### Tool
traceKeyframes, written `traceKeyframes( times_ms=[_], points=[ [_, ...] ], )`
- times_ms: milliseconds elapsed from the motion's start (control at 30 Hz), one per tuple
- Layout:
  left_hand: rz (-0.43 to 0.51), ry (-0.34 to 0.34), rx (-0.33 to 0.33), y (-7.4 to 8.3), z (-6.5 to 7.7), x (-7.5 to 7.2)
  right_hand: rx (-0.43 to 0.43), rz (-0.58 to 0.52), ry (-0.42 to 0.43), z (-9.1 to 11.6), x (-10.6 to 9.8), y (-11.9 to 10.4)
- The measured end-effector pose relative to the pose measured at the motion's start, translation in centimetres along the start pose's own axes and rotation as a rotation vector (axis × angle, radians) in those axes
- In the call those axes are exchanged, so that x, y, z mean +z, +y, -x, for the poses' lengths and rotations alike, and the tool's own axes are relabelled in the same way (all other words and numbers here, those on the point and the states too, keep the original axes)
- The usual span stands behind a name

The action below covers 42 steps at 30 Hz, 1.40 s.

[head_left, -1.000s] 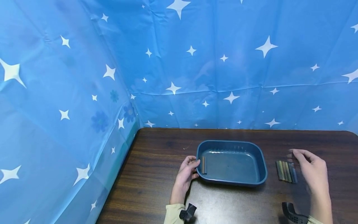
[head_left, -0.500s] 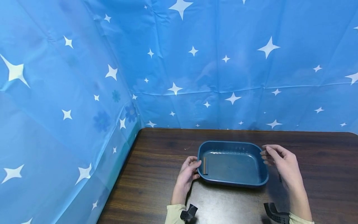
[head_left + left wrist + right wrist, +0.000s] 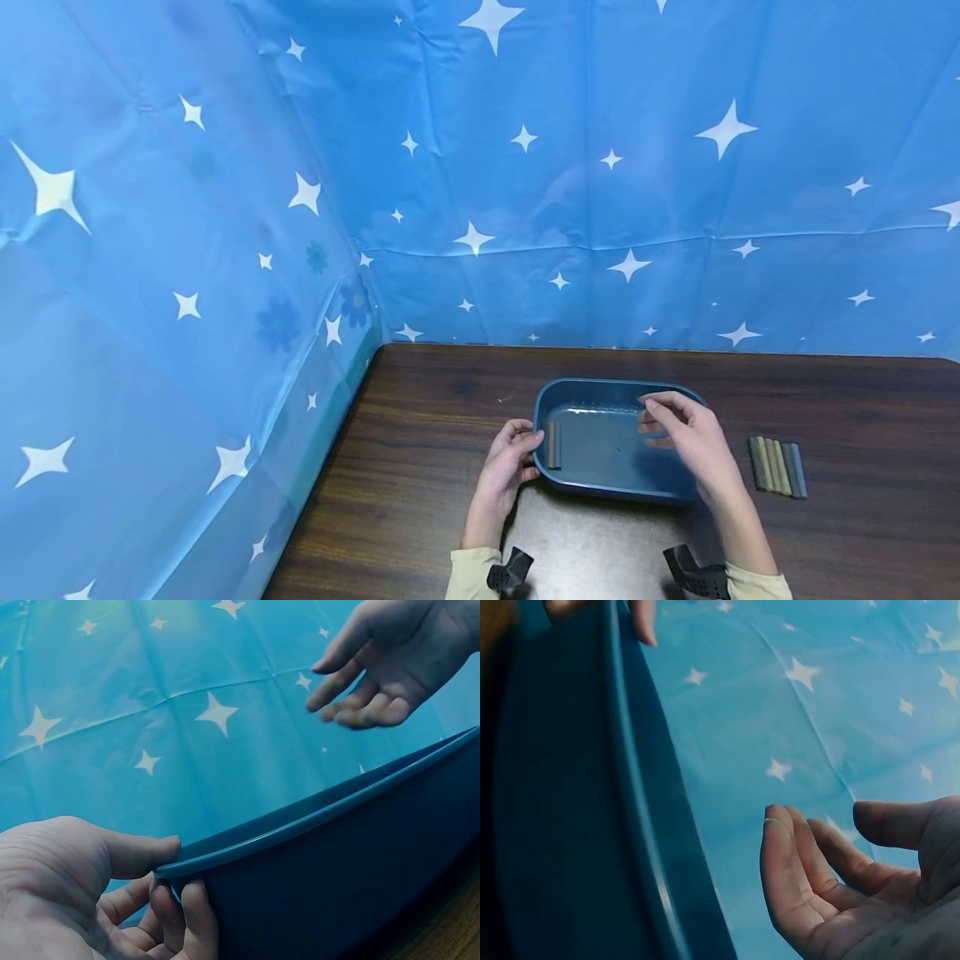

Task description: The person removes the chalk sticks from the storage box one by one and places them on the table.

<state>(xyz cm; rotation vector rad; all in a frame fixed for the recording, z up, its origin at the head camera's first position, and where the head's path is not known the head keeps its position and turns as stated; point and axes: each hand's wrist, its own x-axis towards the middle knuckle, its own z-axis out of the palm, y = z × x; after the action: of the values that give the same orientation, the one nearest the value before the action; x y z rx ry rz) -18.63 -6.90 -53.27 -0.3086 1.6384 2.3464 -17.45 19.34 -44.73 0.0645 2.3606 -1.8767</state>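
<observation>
A dark blue rectangular basin [image 3: 617, 488] stands on the table. My left hand [image 3: 504, 468] grips its left end, thumb over the rim and fingers curled beneath it outside. Inside, against the left wall, lie a short brown stick [image 3: 551, 446] and a darker one side by side. My right hand [image 3: 693, 442] hovers over the basin's right part. In the right wrist view its fingers are loosely bent, with a gap between the thumb [image 3: 889, 821] and the fingers, and nothing shows between them. Several similar sticks [image 3: 777, 467], olive, dark and blue, lie in a row right of the basin.
The dark brown wooden table [image 3: 397, 450] ends at a blue star-patterned cloth [image 3: 555, 192] hanging behind and along the left side. Black wrist cameras [image 3: 510, 572] are strapped on both wrists.
My right hand has moved left from over the row of sticks, past the basin's right rim, to above its inside. The left hand keeps its grip on the basin.
</observation>
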Motion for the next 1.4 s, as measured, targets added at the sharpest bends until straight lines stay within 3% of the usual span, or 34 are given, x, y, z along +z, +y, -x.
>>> traceKeyframes(
  times_ms=[433,867,1167,1400],
  points=[
    [-0.004,0.001,0.003,-0.1,-0.2,-0.1,0.033,-0.031,-0.108,-1.4,5.0,1.3],
    [0.007,-0.010,-0.002,-0.1,-0.2,-0.1,0.051,0.098,-0.143,-3.1,8.8,2.8],
    [0.001,-0.014,-0.001,-0.1,-0.3,-0.1,0.006,0.276,-0.167,-4.5,9.9,3.0],
    [-0.012,-0.008,-0.008,-0.1,0.0,-0.1,0.024,0.280,-0.184,-5.0,10.8,3.1]
  ],
)
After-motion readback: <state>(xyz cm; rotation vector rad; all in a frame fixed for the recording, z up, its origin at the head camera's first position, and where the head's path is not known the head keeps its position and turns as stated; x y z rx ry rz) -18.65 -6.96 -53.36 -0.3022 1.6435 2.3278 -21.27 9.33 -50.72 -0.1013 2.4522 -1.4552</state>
